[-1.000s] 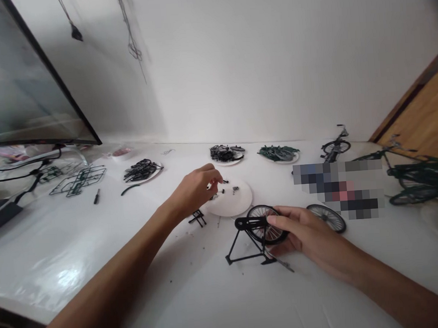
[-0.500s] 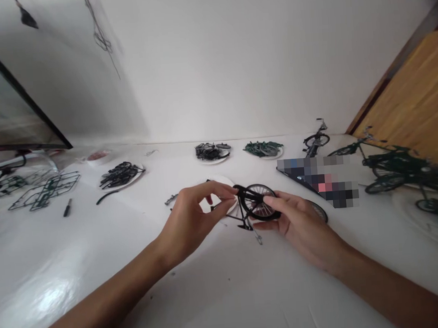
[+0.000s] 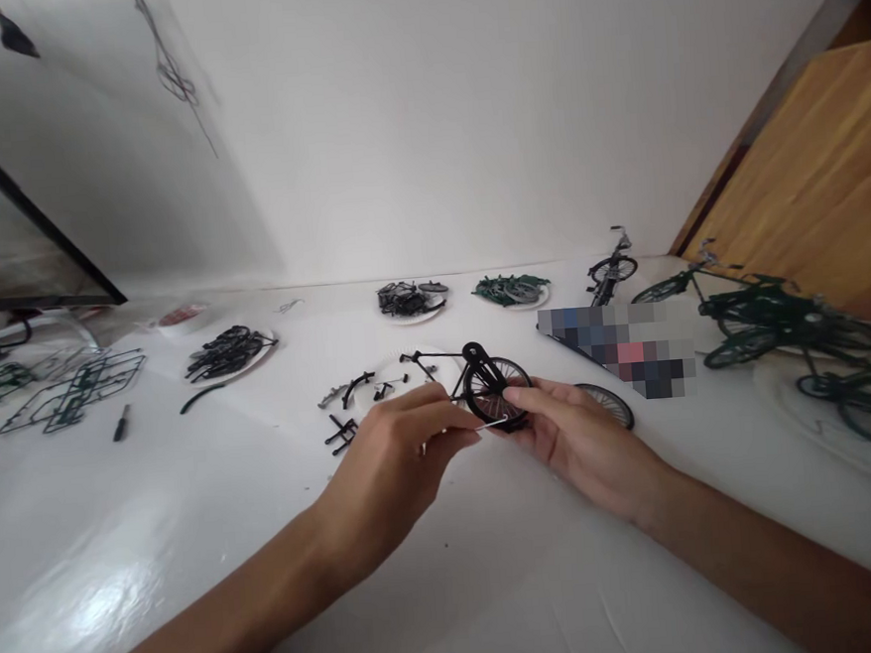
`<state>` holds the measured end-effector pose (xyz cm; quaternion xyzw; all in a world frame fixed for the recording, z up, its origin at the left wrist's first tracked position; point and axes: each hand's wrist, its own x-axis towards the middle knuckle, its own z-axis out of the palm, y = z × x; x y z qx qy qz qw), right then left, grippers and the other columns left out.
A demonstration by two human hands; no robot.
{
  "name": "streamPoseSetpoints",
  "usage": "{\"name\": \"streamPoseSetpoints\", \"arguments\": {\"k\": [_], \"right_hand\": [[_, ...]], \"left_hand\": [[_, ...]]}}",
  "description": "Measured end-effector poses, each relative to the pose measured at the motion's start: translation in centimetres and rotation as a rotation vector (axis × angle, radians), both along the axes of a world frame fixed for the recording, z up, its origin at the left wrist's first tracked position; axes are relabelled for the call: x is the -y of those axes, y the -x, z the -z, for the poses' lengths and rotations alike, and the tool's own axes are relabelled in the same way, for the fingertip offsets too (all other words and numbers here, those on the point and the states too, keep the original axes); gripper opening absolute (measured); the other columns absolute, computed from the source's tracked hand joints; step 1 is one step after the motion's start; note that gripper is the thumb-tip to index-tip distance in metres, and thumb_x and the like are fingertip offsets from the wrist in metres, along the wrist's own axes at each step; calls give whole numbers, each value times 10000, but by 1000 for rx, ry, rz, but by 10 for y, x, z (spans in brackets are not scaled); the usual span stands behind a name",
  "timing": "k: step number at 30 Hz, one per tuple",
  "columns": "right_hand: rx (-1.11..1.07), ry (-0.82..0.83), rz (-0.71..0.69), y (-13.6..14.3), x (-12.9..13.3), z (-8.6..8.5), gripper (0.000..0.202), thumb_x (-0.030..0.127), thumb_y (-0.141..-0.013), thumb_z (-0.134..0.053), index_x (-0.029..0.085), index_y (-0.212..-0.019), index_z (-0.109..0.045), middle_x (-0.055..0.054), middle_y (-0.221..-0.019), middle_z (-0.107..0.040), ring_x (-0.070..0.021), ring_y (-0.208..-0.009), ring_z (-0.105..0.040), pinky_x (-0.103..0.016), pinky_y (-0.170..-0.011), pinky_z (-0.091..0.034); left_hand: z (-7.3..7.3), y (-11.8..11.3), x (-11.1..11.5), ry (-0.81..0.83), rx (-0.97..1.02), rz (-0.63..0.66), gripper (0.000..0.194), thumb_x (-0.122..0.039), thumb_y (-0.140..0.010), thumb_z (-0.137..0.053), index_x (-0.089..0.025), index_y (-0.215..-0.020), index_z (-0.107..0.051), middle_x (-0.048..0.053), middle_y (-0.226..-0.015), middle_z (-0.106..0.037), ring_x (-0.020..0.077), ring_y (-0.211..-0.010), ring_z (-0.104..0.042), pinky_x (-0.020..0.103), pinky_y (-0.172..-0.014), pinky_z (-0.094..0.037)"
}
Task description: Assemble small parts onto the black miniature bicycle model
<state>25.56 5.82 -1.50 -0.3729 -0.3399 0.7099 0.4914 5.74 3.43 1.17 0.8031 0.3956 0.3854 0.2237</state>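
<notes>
My right hand [image 3: 569, 432] grips a black model bicycle [image 3: 475, 363] by its spoked wheel [image 3: 497, 387], thumb on the near side and fingers behind. The bicycle's frame points left, over a white plate. My left hand [image 3: 415, 457] is closed, thumb and forefinger pinched at a thin silvery rod [image 3: 496, 422] by the bottom of that wheel. Whether the rod is fixed to the bicycle I cannot tell. The left fingers cover part of the frame. A loose spoked wheel [image 3: 606, 404] lies behind my right hand.
Small black parts [image 3: 342, 432] lie around the middle plate [image 3: 364, 376]. Plates of black parts [image 3: 228, 351] and green parts [image 3: 511, 289] stand farther back. At left are a screwdriver [image 3: 121, 424] and green part frames [image 3: 74, 392]; at right, green model bicycles [image 3: 770, 313] and a partly blurred-out dark device [image 3: 578, 348].
My left hand has moved from the upper part of the bicycle down to the silvery rod. The bicycle has turned in my right hand, its frame now pointing up and left.
</notes>
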Motion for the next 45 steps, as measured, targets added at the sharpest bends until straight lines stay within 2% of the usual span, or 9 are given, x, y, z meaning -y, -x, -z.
{"name": "streamPoseSetpoints", "arguments": {"k": [5,8,12,17,20,24,27,38,45], "right_hand": [[-17,-53,0,3,2,0,54,189,-870,-704,160,-900,-738,-77,-957,-776,-184,-907,-722,-285,-821,-579],[-16,-75,58,4,2,2,39,183,-850,-730,166,-885,-734,-63,-955,-775,-178,-942,-717,-288,-872,-566],[-17,-86,93,4,2,2,39,183,-845,-734,168,-882,-730,-53,-968,-768,-177,-969,-707,-320,-928,-555],[-36,-67,75,5,3,2,53,201,-849,-730,165,-889,-729,-57,-981,-757,-203,-989,-701,-392,-984,-544],[-2,-89,94,5,4,4,72,213,-847,-734,164,-901,-730,-60,-983,-756,-215,-1005,-698,-403,-986,-548],[113,-174,107,5,6,4,147,253,-842,-742,179,-968,-728,-59,-999,-759,-231,-1015,-699,-409,-951,-565],[204,-195,103,5,7,2,192,280,-830,-750,194,-1001,-729,-58,-1023,-762,-236,-1025,-698,-383,-896,-584],[127,-33,80,-1,1,3,155,259,-807,-776,209,-948,-737,-43,-987,-766,-187,-985,-697,-306,-896,-519],[44,-27,126,-3,0,1,101,247,-809,-778,193,-886,-740,-37,-960,-759,-165,-954,-686,-304,-909,-528]], "left_hand": [[5,-10,8,175,-8,-33,109,-117,-889,-668,-194,-863,-740,-23,-733,-678,74,-578,-544,197,-564,-418],[9,-12,12,386,21,-44,130,-188,-925,-610,-204,-889,-734,-32,-651,-670,65,-452,-523,189,-466,-382],[14,-13,14,551,66,-16,192,-237,-952,-560,-215,-864,-729,-29,-753,-732,50,-420,-579,173,-447,-392],[14,-12,10,464,-19,-61,132,-210,-931,-595,-213,-857,-704,-47,-753,-729,49,-419,-572,181,-466,-410],[14,-9,10,234,-158,-68,76,-180,-920,-632,-217,-886,-689,-58,-674,-686,67,-471,-556,208,-536,-428],[12,-4,8,-76,-184,-24,81,-155,-933,-634,-215,-914,-686,-11,-921,-685,110,-754,-621,236,-664,-455],[8,1,1,-188,-166,-57,97,-152,-946,-615,-202,-923,-694,19,-982,-638,113,-775,-597,244,-659,-451],[-10,22,-21,-210,33,-221,90,-157,-930,-639,-192,-919,-721,31,-918,-627,106,-710,-522,256,-595,-419],[-2,18,-19,47,-6,-154,88,-218,-946,-609,-188,-947,-692,15,-842,-721,130,-741,-651,244,-638,-497]]}}
